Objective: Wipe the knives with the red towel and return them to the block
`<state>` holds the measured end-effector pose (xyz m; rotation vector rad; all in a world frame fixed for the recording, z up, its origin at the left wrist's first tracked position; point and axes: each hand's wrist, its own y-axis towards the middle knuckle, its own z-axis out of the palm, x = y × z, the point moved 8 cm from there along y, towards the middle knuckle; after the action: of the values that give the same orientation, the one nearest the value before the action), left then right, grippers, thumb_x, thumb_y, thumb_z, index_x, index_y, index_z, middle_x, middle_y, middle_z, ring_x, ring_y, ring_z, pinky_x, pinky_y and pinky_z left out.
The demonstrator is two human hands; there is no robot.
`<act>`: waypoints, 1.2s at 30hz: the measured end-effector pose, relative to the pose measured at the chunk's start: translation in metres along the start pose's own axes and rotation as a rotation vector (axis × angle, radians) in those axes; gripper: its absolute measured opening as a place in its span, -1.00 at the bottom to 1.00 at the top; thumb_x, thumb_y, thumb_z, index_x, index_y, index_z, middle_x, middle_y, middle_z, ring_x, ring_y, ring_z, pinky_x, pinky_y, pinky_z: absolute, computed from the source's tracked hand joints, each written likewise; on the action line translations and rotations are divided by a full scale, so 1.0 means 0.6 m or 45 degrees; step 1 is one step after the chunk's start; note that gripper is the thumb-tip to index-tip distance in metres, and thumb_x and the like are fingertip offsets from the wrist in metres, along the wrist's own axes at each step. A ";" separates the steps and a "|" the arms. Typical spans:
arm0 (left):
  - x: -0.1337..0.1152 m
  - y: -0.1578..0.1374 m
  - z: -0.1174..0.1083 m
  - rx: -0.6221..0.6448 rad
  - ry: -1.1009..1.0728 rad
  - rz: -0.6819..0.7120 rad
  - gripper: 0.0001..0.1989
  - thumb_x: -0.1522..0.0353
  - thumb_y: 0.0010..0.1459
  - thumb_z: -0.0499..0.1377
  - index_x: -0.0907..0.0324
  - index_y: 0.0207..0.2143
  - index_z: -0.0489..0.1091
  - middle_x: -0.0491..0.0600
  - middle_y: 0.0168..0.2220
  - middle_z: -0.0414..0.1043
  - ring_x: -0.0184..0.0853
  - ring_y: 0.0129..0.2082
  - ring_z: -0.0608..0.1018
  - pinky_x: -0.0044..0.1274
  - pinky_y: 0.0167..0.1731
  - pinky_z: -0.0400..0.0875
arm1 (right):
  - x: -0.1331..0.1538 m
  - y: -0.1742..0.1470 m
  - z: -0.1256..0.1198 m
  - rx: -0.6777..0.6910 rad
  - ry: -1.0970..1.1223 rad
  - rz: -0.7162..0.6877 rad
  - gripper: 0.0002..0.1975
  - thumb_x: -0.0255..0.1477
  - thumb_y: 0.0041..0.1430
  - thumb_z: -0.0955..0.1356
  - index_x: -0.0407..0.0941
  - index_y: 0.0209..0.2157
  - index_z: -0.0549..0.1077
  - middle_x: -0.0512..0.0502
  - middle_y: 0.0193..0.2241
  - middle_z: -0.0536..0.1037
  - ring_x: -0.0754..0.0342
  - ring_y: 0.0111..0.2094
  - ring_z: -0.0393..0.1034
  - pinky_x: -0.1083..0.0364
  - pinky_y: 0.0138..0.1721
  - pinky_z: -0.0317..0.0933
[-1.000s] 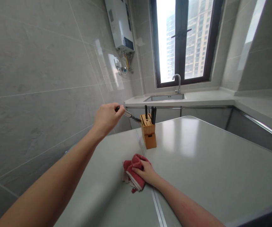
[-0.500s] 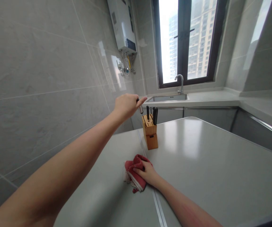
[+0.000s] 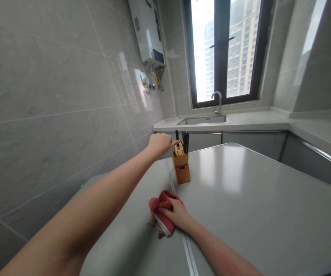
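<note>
A wooden knife block stands upright on the pale table, with several black-handled knives in its slots. At the block's left top edge, my left hand is closed round a knife. Only a small piece of that handle shows beside the thumb; its blade is hidden, seemingly down in the block. Nearer to me, my right hand grips a bunched red towel with pale edging, which rests on the table across the seam.
The table has a metal strip along its seam. Behind it runs a white counter with a sink and a faucet. A tiled wall rises on the left, bearing a water heater.
My left hand has come down with the knife, from above the block to its top. The right hand still holds the towel in about the same place.
</note>
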<state>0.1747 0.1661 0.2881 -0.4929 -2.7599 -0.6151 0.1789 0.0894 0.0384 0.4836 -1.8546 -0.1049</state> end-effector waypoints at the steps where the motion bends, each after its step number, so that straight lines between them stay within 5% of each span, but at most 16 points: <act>1: -0.001 0.000 0.006 0.009 -0.007 0.000 -0.36 -0.05 0.19 -0.17 0.21 -0.32 0.53 0.17 -0.30 0.53 -0.11 -0.24 0.55 -0.48 -0.31 0.34 | 0.000 0.000 0.000 0.004 0.003 0.006 -0.83 -0.29 -0.02 0.39 -0.10 -0.42 0.49 -0.04 -0.36 0.56 -0.03 -0.28 0.40 0.02 -0.18 0.21; 18: -0.004 0.013 0.031 -0.042 -0.071 -0.073 -0.33 -0.05 0.19 -0.24 0.24 -0.32 0.47 0.17 -0.32 0.51 -0.06 -0.27 0.55 -0.39 -0.33 0.37 | 0.004 0.000 0.002 0.017 0.027 -0.027 -0.83 -0.28 0.00 0.37 -0.09 -0.42 0.49 -0.04 -0.34 0.57 -0.02 -0.26 0.40 0.03 -0.14 0.20; 22: -0.007 0.021 0.023 -0.130 -0.097 -0.091 -0.54 0.10 0.20 -0.06 0.23 -0.06 0.32 0.15 -0.17 0.45 -0.10 -0.19 0.52 -0.40 -0.27 0.37 | 0.005 0.001 0.002 0.010 0.019 -0.057 -0.86 -0.31 0.00 0.37 -0.09 -0.43 0.47 -0.01 -0.36 0.56 0.00 -0.28 0.40 0.05 -0.17 0.20; 27: -0.026 0.033 0.013 -0.176 -0.119 0.041 -0.41 0.32 0.15 0.05 0.13 0.22 -0.04 0.12 0.04 0.30 -0.11 -0.04 0.42 -0.38 -0.18 0.36 | 0.003 0.002 0.005 0.018 -0.018 -0.098 -0.90 -0.35 0.00 0.37 -0.09 -0.45 0.45 0.02 -0.41 0.54 0.03 -0.33 0.39 0.08 -0.20 0.19; 36: -0.042 0.058 0.008 -0.155 -0.191 0.083 -0.70 0.44 0.12 0.10 0.22 -0.06 0.31 0.12 -0.10 0.42 -0.15 -0.13 0.47 -0.41 -0.20 0.36 | -0.009 0.004 0.009 0.029 -0.002 -0.080 -0.88 -0.34 0.00 0.37 -0.11 -0.43 0.45 -0.01 -0.40 0.55 0.04 -0.34 0.38 0.10 -0.24 0.20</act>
<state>0.2099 0.1913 0.2881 -0.6796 -2.8443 -0.7634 0.1746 0.0927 0.0325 0.5581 -1.8441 -0.1262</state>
